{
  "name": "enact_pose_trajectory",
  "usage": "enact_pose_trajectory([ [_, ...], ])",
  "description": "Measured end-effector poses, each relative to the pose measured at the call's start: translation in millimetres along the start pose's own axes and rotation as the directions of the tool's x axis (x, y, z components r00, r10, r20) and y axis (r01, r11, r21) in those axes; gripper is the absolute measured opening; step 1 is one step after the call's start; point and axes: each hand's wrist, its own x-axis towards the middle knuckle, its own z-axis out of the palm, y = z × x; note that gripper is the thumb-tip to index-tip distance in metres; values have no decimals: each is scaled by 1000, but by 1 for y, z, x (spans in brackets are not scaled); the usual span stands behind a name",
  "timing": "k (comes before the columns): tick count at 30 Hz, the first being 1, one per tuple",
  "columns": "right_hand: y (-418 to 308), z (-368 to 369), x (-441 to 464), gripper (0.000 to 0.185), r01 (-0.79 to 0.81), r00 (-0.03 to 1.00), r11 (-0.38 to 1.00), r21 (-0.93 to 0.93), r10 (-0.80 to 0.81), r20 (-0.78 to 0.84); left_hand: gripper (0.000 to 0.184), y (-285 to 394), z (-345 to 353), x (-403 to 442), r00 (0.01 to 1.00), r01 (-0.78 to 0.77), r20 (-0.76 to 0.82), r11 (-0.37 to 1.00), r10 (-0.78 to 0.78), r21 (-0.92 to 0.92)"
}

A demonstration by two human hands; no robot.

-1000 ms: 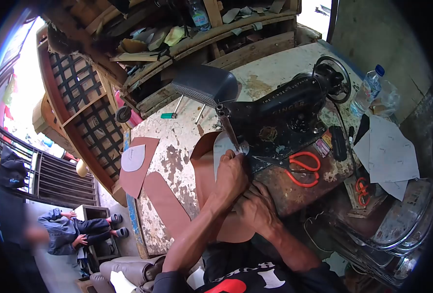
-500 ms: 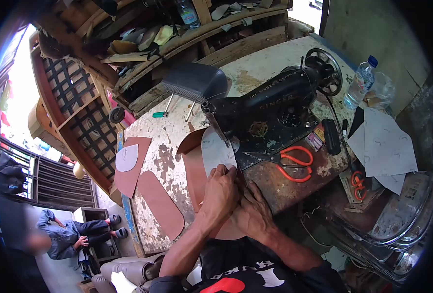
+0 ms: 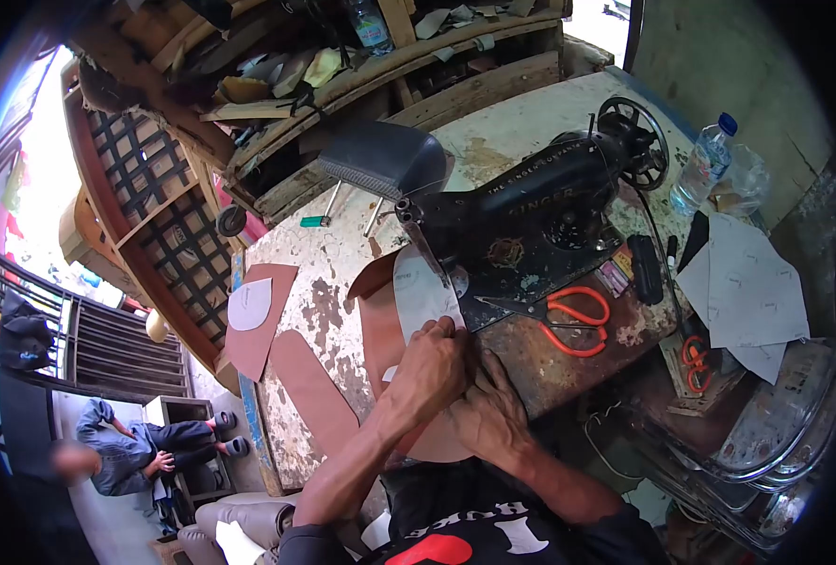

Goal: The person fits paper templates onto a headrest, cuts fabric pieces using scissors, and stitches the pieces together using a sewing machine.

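A brown leather-like piece with a white-grey layer on it lies under the needle end of a black Singer sewing machine. My left hand is closed on the near edge of this piece, just in front of the needle; its fingertips are curled. Beside and partly beneath it, my right hand lies with fingers stretched out flat along the piece's right side. Some of its fingers and part of the piece are hidden. Orange-handled scissors rest right of my hands.
Brown cut pieces lie on the worn table's left side. A black padded item and a green lighter sit behind. At right are a water bottle and white sheets. A person sits at far left.
The whole view has shifted slightly, with the table and machine a little further right. Both hands keep nearly the same hold and place on the brown piece.
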Motion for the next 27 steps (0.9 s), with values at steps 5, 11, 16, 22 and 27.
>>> enact_pose_trajectory([
  [5,2,1,1,56,-11,996,1000,23,9,93,26,2,3,0,1000,-11,0,998,11,67],
  [11,-1,0,4,62,-17,996,1000,11,15,86,27,5,4,-4,999,41,-4,997,-41,66],
  [16,-1,-2,9,60,-47,999,999,26,47,16,27,8,-3,-2,994,111,-20,993,-110,30],
  [22,2,3,16,56,-45,999,998,-32,45,-8,28,0,2,1,990,120,-75,992,-117,31],
  [27,11,17,23,55,-64,997,998,-28,63,-41,25,1,3,9,984,140,-118,990,-136,18],
])
